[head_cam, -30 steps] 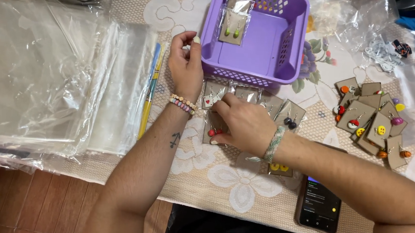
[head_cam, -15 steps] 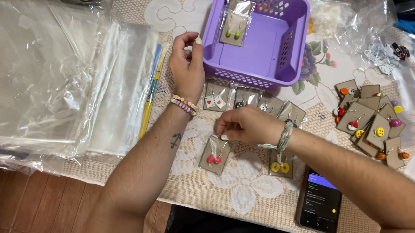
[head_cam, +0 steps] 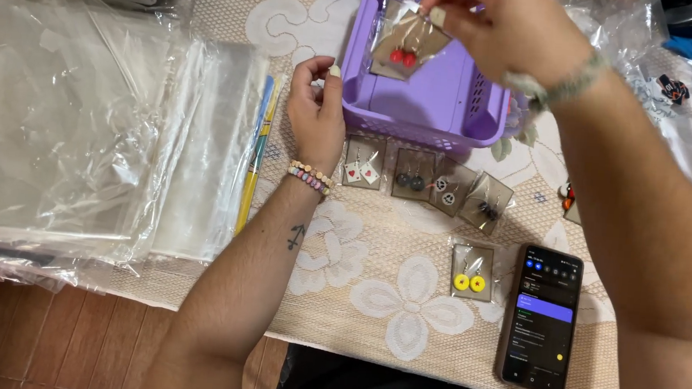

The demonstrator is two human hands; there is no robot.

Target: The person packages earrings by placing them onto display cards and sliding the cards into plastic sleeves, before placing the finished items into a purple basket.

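Packet: clear sleeve with red earrings on a card (head_cam: 407, 44), held in the air over the purple basket (head_cam: 426, 114), not touching it.
Packet axis: long axis tilted, top end up-right toward the fingers, bottom end down-left; red beads hang near the lower middle of the card.
Right hand (head_cam: 511, 26): grip is a fingertip pinch on the packet's top right corner; wrist has a pale beaded bracelet.
Left hand (head_cam: 317, 114): pressed against the basket's left wall, thumb up by the rim; grip is narrow, fingers curled, holding nothing that I can see; pastel bead bracelet (head_cam: 309, 177) at the wrist.
Basket: sits at the far middle of the surface, open side up, floor visible below the packet.
Row in front of basket: four carded pairs just beside the near wall, left to right: white-and-red card-shaped earrings (head_cam: 362, 163), dark round pair (head_cam: 412, 175), pale smiley pair (head_cam: 448, 188), dark pair (head_cam: 487, 204); the last two cards are tilted.
Yellow pair (head_cam: 471, 273): lies alone nearer the body, flat, card upright.
Phone (head_cam: 540, 318): just right of the yellow pair, screen lit, long axis running toward and away from the body.
Left side: stack of clear plastic bags (head_cam: 80, 116), well apart from the packet.
Surface: beige lace tablecloth (head_cam: 403, 306).
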